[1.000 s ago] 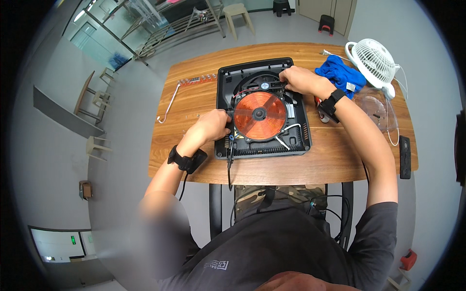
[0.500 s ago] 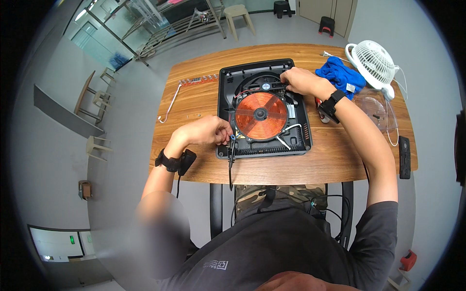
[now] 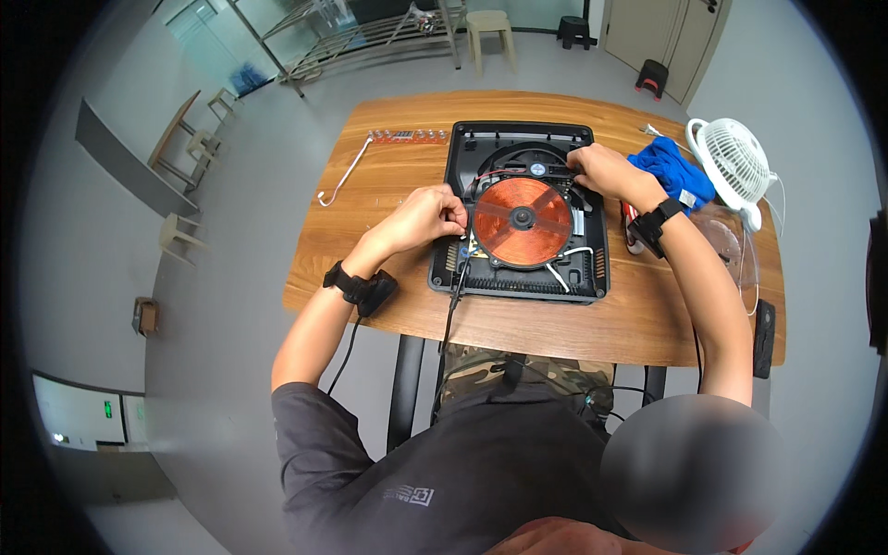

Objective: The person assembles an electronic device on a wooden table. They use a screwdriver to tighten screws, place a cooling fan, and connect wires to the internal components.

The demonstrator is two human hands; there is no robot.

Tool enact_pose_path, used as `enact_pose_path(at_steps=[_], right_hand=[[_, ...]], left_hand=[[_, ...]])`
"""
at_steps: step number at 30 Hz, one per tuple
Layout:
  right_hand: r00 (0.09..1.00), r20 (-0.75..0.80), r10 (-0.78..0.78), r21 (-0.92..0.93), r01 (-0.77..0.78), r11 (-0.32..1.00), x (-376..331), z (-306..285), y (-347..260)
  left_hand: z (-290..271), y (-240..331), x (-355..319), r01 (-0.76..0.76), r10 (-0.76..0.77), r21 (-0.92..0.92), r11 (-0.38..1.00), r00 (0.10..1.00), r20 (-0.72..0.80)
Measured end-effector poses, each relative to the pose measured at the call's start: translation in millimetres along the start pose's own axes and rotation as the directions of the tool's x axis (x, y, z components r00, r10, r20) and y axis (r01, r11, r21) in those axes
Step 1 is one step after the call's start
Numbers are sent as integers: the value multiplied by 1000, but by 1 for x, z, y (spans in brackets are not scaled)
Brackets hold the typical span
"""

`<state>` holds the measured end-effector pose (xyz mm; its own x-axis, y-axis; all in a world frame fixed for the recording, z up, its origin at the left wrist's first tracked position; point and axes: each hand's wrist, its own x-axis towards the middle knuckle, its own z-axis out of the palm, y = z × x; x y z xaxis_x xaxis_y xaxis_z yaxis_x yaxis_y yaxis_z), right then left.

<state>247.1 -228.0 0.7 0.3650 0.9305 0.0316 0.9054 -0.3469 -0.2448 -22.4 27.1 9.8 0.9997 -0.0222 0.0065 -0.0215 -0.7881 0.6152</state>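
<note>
An opened induction cooker base (image 3: 518, 291) lies on the table, its black housing holding a round copper coil (image 3: 509, 222) and a black cooling fan (image 3: 538, 169). My left hand (image 3: 427, 218) is closed in a pinch at the left edge of the coil; whatever is between its fingertips is too small to make out. Below it a black power cord (image 3: 453, 301) with a blue end runs out over the front edge. My right hand (image 3: 606, 173) has its fingers curled down beside the fan, at the housing's upper right. Its fingertips are partly hidden.
Left of the housing lie a red circuit board strip (image 3: 407, 136) and a white cable (image 3: 344, 174). On the right are a blue cloth (image 3: 673, 169), a white desk fan (image 3: 731, 157), a clear plastic tray (image 3: 717, 236) and a black oblong object (image 3: 764, 338).
My left hand has left the blue end of the cord and moved up along the housing's left side to the coil's edge. My right hand stays by the fan. The view has shifted slightly.
</note>
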Motion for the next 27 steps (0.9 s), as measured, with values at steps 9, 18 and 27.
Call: enact_pose_path(at_steps=[9, 18, 27], right_hand=[[1000, 13, -27, -27, 28, 999, 1, -1, 0], [999, 27, -26, 8, 25, 1000, 1, -6, -6], [998, -9, -65, -4, 65, 998, 0, -1, 0]], left_hand=[[17, -10, -5, -106, 108, 22, 994, 977, -181], [24, -18, -8, -127, 128, 22, 992, 986, -104], [19, -9, -18, -166, 161, 314, 935, 986, 43]])
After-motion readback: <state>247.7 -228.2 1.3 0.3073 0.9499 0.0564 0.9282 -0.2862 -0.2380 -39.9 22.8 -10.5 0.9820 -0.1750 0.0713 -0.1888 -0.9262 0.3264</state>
